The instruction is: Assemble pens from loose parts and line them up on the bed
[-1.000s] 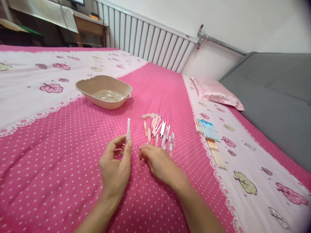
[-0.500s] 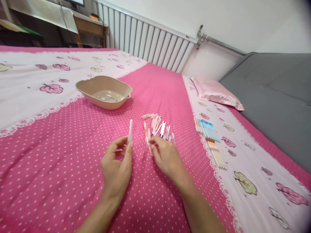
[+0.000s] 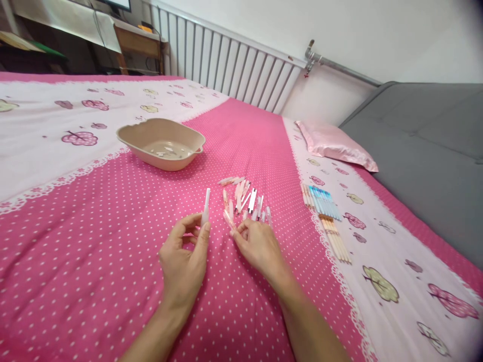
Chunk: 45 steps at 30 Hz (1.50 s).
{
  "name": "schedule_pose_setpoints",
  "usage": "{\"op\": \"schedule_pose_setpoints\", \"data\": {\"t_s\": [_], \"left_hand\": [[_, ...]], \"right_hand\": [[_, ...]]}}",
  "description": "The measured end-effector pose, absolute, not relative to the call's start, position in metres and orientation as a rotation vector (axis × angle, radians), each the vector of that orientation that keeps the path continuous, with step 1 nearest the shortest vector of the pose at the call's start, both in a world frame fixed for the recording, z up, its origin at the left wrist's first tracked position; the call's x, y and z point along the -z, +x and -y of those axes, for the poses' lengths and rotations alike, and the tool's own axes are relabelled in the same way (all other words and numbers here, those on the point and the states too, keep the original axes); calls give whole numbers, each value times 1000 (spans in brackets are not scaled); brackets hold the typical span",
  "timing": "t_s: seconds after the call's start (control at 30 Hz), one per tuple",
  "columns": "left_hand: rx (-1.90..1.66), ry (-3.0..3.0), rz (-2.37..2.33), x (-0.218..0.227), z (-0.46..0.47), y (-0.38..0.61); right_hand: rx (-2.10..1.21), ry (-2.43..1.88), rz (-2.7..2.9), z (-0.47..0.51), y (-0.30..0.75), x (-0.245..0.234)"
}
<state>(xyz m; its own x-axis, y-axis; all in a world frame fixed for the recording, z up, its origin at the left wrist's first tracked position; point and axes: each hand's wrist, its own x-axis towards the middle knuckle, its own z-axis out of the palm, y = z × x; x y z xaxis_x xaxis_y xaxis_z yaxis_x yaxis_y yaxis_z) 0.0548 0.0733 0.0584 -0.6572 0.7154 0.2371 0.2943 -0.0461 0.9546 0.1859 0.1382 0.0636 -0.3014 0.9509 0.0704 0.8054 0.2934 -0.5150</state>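
Observation:
Pinched between the thumb and fingers of my left hand (image 3: pixel 186 249) is a whitish pen part (image 3: pixel 206 207), held upright with its thin end up. My right hand (image 3: pixel 258 246) closes its thumb and forefinger on the near end of a pale pink pen barrel (image 3: pixel 228 219), at the left edge of a loose pile. Pink, white and clear pen parts (image 3: pixel 252 200), some with dark ends, make up that pile on the pink dotted bedsheet (image 3: pixel 124 241). My right hand partly hides the pile's near side.
A beige plastic basin (image 3: pixel 162 156) with small pieces inside stands beyond my left hand. To the right lie rows of blue pens (image 3: pixel 325 202) and cream pens (image 3: pixel 335 240). A pink pillow (image 3: pixel 335 146) rests near the grey headboard (image 3: pixel 422 130).
My left hand has shifted slightly right with the whitish pen part. My right hand has moved a little nearer me, its fingertips now at the pink barrel's near end.

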Motion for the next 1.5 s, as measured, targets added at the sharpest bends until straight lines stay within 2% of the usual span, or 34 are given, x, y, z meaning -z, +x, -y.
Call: {"op": "schedule_pose_setpoints", "data": {"t_s": [0.2,0.3,0.67,1.5], "left_hand": [[-1667,1139,-1827,-58,-73,58],[-1576,1205,-1751,-55,-73,60],[-1342,1376,-1560,-50,-72,69],[-1302,1433,-1541,-47,-71,68]], "right_hand": [[-1107,-1217,1737,-149,198,-80],[-1220,-1087,1512,-152,202,-84],[-1175,-1029,1363,-150,208,-93],[-1289,-980,1476,-145,200,-92]]}}
